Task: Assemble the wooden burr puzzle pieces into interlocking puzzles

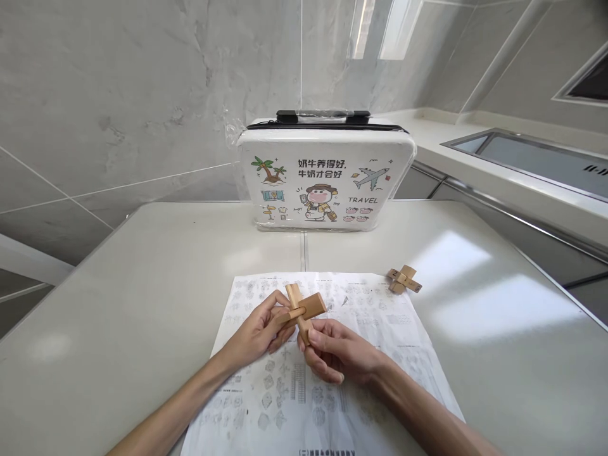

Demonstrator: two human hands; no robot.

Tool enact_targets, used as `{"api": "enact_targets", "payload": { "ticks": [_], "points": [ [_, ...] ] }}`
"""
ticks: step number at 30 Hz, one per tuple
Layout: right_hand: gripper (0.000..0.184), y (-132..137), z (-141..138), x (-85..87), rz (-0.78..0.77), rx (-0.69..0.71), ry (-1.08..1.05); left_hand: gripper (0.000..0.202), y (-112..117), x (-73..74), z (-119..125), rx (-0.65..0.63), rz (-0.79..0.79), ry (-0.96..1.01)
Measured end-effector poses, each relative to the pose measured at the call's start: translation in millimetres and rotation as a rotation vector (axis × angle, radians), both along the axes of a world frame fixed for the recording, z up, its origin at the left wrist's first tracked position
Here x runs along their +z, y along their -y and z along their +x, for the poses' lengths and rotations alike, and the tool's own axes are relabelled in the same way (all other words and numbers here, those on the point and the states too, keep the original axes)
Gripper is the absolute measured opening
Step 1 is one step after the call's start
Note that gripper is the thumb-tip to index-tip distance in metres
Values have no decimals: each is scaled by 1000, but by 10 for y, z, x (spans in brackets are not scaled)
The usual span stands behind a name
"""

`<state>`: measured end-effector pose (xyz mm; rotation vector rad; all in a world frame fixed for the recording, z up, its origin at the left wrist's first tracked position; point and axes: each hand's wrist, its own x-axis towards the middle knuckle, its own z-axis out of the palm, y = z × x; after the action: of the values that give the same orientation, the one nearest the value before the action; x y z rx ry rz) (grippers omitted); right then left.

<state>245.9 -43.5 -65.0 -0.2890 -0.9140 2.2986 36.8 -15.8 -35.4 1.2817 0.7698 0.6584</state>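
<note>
Watching a printed sheet point(351, 430) lying closest to me, running under both forearms; its fine print is coming through too small to read.

Just above it, both hands are working one wooden puzzle point(311, 305), pale and darker bars crossing at the middle. Left hand point(259, 326) is pinching the bar on its side, thumb and index clamped on the wood, other fingers curling beneath. Right hand point(339, 348) is gripping the near end of the pale bar, thumb pressing on top, index tucking under, rest bending loosely inward. I'm seeing the broad darker bar pointing right, clear of both hands.

Farther out, a second wooden cross point(403, 278) is sitting at the sheet's far right corner, showing dark marks, well apart from the hands. All of it is resting on a pale glossy table point(142, 304).

At the far edge, a white case point(285, 145) is standing upright, cartoon front facing me, black handle point(323, 116) up, plastic wrap clinging. Behind, a grey wall point(142, 76) is filling the view.
</note>
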Motion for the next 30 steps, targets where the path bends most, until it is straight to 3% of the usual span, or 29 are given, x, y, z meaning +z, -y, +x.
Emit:
{"api": "enact_targets", "payload": {
  "ticks": [9, 16, 23, 30],
  "points": [
    [31, -23, -11, 7, 0, -52, 36, 37, 15, 42, 52, 45, 15, -53],
    [30, -78, 50, 96, -68, -349, 84, 40, -5, -57, 59, 189, -33, 8],
    [25, -273, 194, 40, -210, -716, 37, 37, -9, 24, 71, 195, -36, -23],
    [28, -370, 344, -76, -276, -881, 20, 36, -10, 45, 60, 195, -46, -66]
  ]
}}
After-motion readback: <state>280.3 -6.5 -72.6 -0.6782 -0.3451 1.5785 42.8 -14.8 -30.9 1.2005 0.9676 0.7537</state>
